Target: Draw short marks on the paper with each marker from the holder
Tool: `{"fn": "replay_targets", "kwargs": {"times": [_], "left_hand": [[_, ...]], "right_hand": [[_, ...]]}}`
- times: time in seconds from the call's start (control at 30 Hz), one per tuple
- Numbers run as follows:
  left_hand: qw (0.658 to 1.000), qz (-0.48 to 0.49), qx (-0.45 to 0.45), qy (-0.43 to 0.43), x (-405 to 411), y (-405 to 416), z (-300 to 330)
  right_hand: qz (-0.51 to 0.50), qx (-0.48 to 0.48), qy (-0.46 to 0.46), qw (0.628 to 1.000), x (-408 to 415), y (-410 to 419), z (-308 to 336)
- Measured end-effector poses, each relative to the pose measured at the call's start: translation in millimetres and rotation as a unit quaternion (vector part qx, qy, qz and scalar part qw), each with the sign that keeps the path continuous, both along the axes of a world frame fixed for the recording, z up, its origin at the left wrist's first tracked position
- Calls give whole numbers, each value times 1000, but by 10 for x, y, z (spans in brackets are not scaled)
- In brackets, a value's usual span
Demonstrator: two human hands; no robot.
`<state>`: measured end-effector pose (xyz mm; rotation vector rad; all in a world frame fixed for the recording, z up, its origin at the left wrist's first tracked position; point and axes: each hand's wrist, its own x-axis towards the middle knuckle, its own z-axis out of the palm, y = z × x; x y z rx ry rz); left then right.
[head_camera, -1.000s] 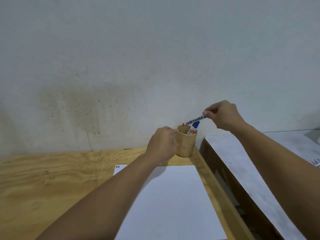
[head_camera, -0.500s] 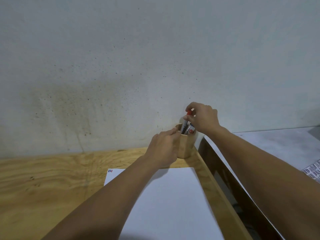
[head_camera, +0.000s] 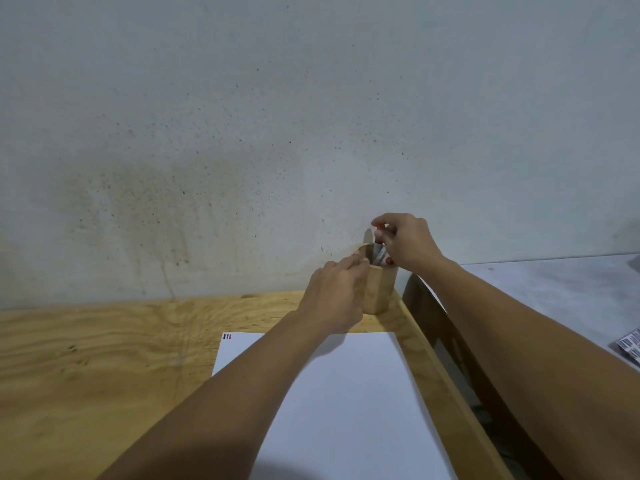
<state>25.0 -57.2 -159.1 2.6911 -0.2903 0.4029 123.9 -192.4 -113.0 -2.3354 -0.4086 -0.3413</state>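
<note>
A round wooden holder (head_camera: pixel 380 289) stands at the back right corner of the plywood table, against the wall. My left hand (head_camera: pixel 334 294) wraps its left side and steadies it. Just above the rim, my right hand (head_camera: pixel 405 242) pinches the top of a red-capped marker (head_camera: pixel 379 233) that stands in the holder. Other markers (head_camera: pixel 381 258) show inside, partly hidden by my fingers. A white sheet of paper (head_camera: pixel 346 403) lies in front of the holder, with short blue and red marks (head_camera: pixel 227 337) at its top left corner.
The plywood table (head_camera: pixel 104 358) stretches left of the paper. A grey-topped table (head_camera: pixel 554 292) stands to the right, across a narrow gap, with a printed packet (head_camera: pixel 630 346) at its right edge. A stained wall rises directly behind the holder.
A second ago my right hand held a marker out beside the holder. It has since brought it into the holder, and the fingers now grip the red-capped marker top above the rim. Left hand stayed.
</note>
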Motion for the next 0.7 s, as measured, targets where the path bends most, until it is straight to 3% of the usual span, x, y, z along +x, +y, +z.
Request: {"fn": "replay_targets", "kwargs": {"times": [0.43, 0.7], "left_hand": [[995, 0, 42, 88, -74, -26, 123], [997, 15, 7, 72, -248, 22, 190]], "right_hand": [[12, -23, 18, 999, -104, -74, 34], [-33, -38, -40, 998, -390, -155, 57]]}}
